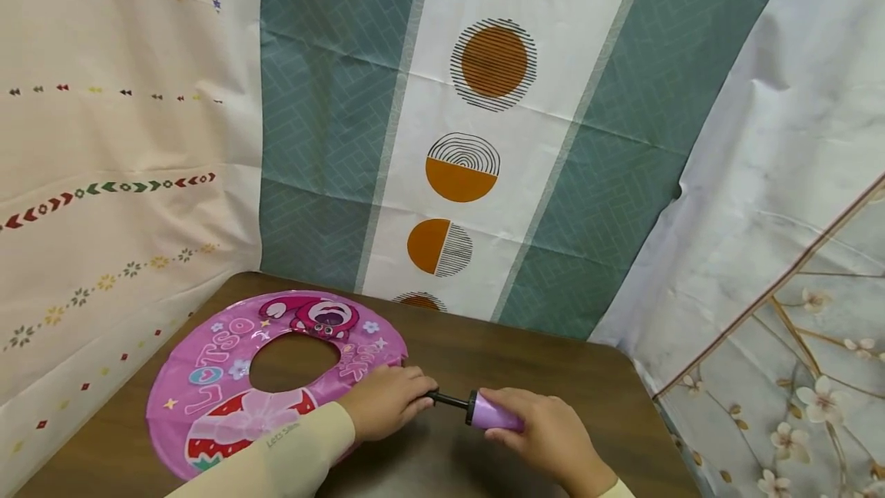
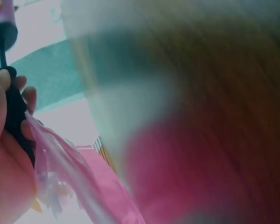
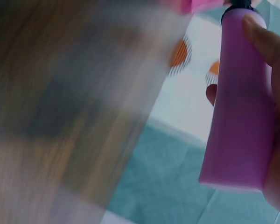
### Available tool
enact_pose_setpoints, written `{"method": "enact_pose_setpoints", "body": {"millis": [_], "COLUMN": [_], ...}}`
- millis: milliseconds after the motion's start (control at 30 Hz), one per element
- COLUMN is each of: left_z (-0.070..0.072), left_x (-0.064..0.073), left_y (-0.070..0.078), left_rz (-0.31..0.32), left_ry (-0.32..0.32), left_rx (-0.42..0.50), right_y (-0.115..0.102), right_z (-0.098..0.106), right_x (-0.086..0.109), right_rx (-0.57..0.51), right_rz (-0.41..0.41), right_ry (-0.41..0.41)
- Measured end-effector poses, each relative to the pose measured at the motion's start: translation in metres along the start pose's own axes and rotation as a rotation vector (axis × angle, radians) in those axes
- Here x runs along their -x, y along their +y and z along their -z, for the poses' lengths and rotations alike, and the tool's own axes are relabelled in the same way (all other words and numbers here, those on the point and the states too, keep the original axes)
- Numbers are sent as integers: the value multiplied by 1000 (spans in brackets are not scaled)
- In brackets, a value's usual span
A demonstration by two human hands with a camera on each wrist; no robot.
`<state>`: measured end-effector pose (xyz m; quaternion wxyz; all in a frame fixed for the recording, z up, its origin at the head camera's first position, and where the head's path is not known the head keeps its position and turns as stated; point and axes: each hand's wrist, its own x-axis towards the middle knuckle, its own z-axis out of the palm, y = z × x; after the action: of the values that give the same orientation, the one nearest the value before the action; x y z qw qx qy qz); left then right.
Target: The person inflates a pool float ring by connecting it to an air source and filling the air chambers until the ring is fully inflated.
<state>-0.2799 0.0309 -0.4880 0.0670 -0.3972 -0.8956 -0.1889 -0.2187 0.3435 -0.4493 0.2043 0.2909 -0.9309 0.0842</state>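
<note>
A pink swim ring [image 1: 169, 375] with a bear print and strawberry pattern lies on the left of the table, its surface wrinkled toward the right edge. Over that edge, my left hand [image 1: 387, 403] grips the black end [image 2: 17, 109] of a hand pump. The ring's film [image 2: 70, 163] bunches up beside these fingers in the left wrist view; the valve is hidden. My right hand [image 1: 549, 433] is wrapped round the pump's purple barrel [image 3: 240, 102], thumb along its side. A length of black rod [image 1: 452, 400] shows between the two hands.
The dark wooden table [image 1: 553, 363] runs back to hanging cloths. A green and white curtain [image 1: 332, 137] with orange circles hangs behind it, a cream patterned cloth [image 1: 124, 144] on the left and a flowered cloth [image 1: 795, 329] on the right.
</note>
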Motion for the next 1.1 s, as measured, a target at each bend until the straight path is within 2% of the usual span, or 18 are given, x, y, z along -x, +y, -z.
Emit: {"method": "enact_pose_setpoints", "body": {"millis": [100,167,267,333,467,567,700,933,1100], "left_z": [1,1,-1,-3,-1,3,5,-1,-2], "left_x": [2,5,9,9,6,2,1,6,6], "left_y": [-4,-6,-7,-6,3,8,8,3,-2], "left_rz": [8,30,46,36,2,-6,-11,-66,-75], "left_ry": [10,-5,-8,-11,-19,-1,34,13,2], "left_rx": [-24,-27,-32,-30,-4,-6,-51,-45,-20], "right_y": [18,28,35,27,-6,-29,-46,-54,-42], "right_z": [12,18,23,20,7,-2,-8,-23,-20], "right_x": [10,19,28,26,7,-9,-20,-21,-13], "right_rx": [-16,-25,-10,24,111,158,191,180,143], "right_rz": [-8,-11,18,51,119,110,75,71,78], "right_ry": [-23,-38,-14,14,50,70,89,71,33]}}
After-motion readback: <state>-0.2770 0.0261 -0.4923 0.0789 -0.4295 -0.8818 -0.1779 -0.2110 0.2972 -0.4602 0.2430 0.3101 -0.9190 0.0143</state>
